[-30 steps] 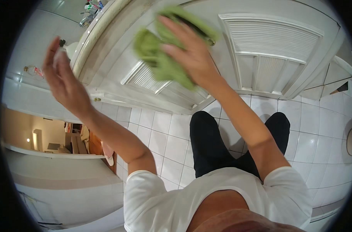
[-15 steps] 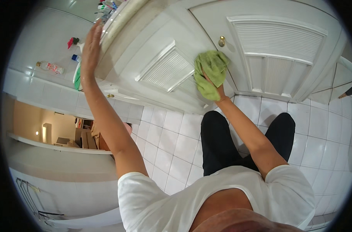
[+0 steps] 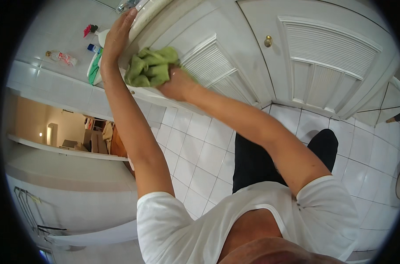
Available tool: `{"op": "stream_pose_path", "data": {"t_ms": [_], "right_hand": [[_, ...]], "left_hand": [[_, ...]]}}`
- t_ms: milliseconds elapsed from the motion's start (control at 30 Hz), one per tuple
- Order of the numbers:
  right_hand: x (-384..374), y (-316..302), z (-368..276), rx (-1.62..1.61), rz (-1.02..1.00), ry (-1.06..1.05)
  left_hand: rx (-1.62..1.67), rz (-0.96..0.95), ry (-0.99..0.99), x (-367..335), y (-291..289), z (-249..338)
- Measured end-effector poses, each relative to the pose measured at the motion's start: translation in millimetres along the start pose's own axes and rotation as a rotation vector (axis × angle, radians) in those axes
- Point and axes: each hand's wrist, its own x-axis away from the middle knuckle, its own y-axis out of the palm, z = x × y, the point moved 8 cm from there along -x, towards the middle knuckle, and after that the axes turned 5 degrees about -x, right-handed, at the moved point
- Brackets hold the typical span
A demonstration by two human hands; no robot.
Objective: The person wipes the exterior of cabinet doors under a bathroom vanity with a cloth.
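Observation:
A crumpled green cloth (image 3: 149,66) is bunched in my right hand (image 3: 179,83), which is closed on it. Hand and cloth are up at the left side of the white cabinet door (image 3: 248,94), below the countertop edge. My fingers are partly hidden by the folds. Further left, my left hand (image 3: 120,37) lies along the pale countertop edge (image 3: 154,11) with its fingers stretched out, holding nothing that I can see. A second white door (image 3: 277,70) with a slatted panel and a brass knob (image 3: 268,41) stands to the right.
By my left forearm are a white and green bottle (image 3: 94,68), a blue-capped container (image 3: 93,48), a clear bottle with a pink label (image 3: 61,57) and a red flower (image 3: 89,30). Below is a white tiled floor (image 3: 200,154). Hangers (image 3: 28,207) show at the lower left.
My right hand has carried the green cloth left and up, from between the two doors to beside the countertop edge. My left hand remains at the edge, its fingers slightly shifted.

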Motion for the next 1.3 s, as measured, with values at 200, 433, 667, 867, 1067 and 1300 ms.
{"op": "stream_pose_path", "data": {"t_ms": [200,433,667,867,1067,1300], "right_hand": [[29,-133,23,0.119,0.249,0.008],[56,-162,13,0.218,0.392,-0.102],[44,-82,-12,0.044,0.36,-0.023],[19,-28,-25,0.293,-0.013,-0.194],[45,-170,32,0.307,0.152,0.002],[35,-89,-2,0.172,0.09,-0.082]], "left_hand": [[-0.001,0.138,-0.202,15,-30,-80],[-0.079,-0.003,-0.064,23,-21,-14],[-0.069,-0.025,-0.006,19,-21,-16],[-0.058,-0.013,0.038,14,-15,-19],[-0.075,0.043,-0.007,28,-28,-28],[-0.089,0.02,0.096,14,-15,-20]]}}
